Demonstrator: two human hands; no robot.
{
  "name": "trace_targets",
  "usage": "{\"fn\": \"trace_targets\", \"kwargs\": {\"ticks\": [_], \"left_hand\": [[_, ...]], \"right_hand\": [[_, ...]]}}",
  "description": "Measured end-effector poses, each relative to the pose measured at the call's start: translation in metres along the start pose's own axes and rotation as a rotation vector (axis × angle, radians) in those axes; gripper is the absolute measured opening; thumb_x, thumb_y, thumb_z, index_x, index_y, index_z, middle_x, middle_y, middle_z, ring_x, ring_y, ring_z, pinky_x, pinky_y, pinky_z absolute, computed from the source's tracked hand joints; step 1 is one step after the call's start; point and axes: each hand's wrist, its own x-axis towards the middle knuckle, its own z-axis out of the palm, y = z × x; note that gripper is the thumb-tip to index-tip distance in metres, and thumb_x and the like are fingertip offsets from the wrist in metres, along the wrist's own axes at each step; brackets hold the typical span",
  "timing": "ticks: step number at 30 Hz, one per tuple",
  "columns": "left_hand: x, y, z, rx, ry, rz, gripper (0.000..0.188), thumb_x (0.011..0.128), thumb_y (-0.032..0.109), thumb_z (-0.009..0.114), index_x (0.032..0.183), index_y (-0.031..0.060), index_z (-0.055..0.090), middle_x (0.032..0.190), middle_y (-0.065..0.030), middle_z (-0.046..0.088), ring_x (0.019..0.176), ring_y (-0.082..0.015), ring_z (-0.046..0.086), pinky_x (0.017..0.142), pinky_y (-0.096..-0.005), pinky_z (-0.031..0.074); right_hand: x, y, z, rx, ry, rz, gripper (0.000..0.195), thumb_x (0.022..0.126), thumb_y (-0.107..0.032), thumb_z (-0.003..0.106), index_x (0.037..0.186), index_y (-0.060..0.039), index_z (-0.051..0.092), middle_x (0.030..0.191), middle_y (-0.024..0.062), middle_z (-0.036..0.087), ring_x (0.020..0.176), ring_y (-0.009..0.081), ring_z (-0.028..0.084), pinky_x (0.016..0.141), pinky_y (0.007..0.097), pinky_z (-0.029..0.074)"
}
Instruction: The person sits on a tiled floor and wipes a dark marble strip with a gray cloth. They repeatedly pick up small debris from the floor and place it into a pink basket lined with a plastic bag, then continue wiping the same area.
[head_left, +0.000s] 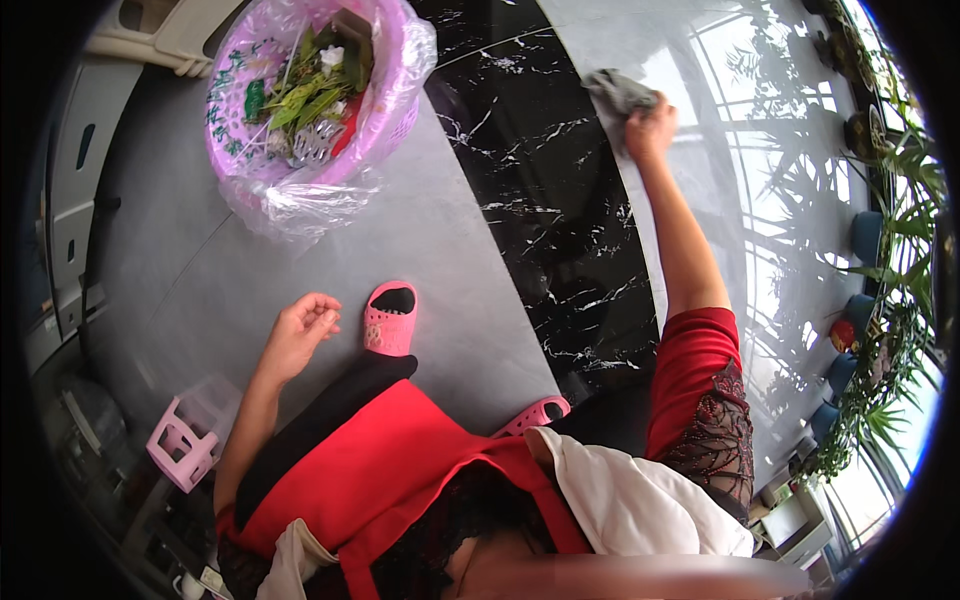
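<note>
My right hand (651, 129) grips a crumpled grey cloth (621, 91) at the upper right, with the arm stretched out. The cloth touches the shiny grey tiled floor (697, 172) beside a band of black marble tile (562, 225) with white veins. Over the grey floor at left of centre is my left hand (304, 330), its fingers loosely curled and nothing in it. Just right of that hand is a pink clog (390, 322) on my foot. A pink-purple plastic basket (409, 120) lined with a clear bag stands at the top, holding green leaves (307, 105) and scraps.
A small pink plastic stool (180, 450) stands at lower left. The other pink clog (534, 416) is below centre. Potted plants (911, 262) line the windows along the right edge. Light plastic furniture (165, 37) is at upper left, beside a grey cabinet-like unit (79, 165).
</note>
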Motion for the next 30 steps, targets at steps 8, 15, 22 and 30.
{"fn": "trace_targets", "kwargs": {"ticks": [8, 15, 22, 30], "left_hand": [[-0.020, -0.037, -0.033, -0.043, 0.086, -0.112, 0.018, 0.095, 0.017, 0.052, 0.105, 0.0036, 0.058, 0.092, -0.0033, 0.060, 0.080, -0.0103, 0.060, 0.070, -0.0237, 0.047], [-0.024, -0.047, -0.040, -0.106, 0.116, -0.118, 0.018, 0.096, 0.017, 0.051, 0.105, 0.0034, 0.058, 0.091, -0.0031, 0.060, 0.079, -0.0101, 0.059, 0.070, -0.0233, 0.047], [-0.022, -0.040, -0.037, -0.146, 0.146, -0.096, 0.018, 0.096, 0.017, 0.051, 0.105, 0.0029, 0.058, 0.091, -0.0030, 0.060, 0.080, -0.0102, 0.059, 0.070, -0.0234, 0.047], [-0.011, -0.040, -0.031, -0.168, 0.107, -0.044, 0.019, 0.096, 0.019, 0.050, 0.105, 0.0044, 0.057, 0.092, -0.0021, 0.059, 0.080, -0.0102, 0.059, 0.070, -0.0236, 0.046]], "right_hand": [[0.020, -0.057, 0.056, -0.167, 0.081, 0.272, 0.035, 0.080, -0.036, 0.062, 0.114, -0.0254, 0.061, 0.117, 0.0163, 0.046, 0.112, 0.0373, 0.040, 0.091, 0.0522, 0.035], [-0.012, -0.158, 0.114, 0.053, 0.019, -0.274, 0.015, 0.077, -0.031, 0.067, 0.088, -0.0223, 0.070, 0.103, 0.0098, 0.056, 0.098, 0.0338, 0.049, 0.082, 0.0487, 0.039], [-0.125, -0.182, 0.076, 0.249, -0.448, -0.774, 0.016, 0.068, -0.013, 0.068, 0.083, -0.0154, 0.065, 0.097, 0.0048, 0.054, 0.094, 0.0287, 0.049, 0.078, 0.0425, 0.038], [-0.133, -0.125, 0.013, 0.356, -0.889, -1.156, 0.026, 0.059, -0.003, 0.065, 0.083, -0.0120, 0.065, 0.096, 0.0052, 0.053, 0.095, 0.0291, 0.047, 0.081, 0.0402, 0.038]]}}
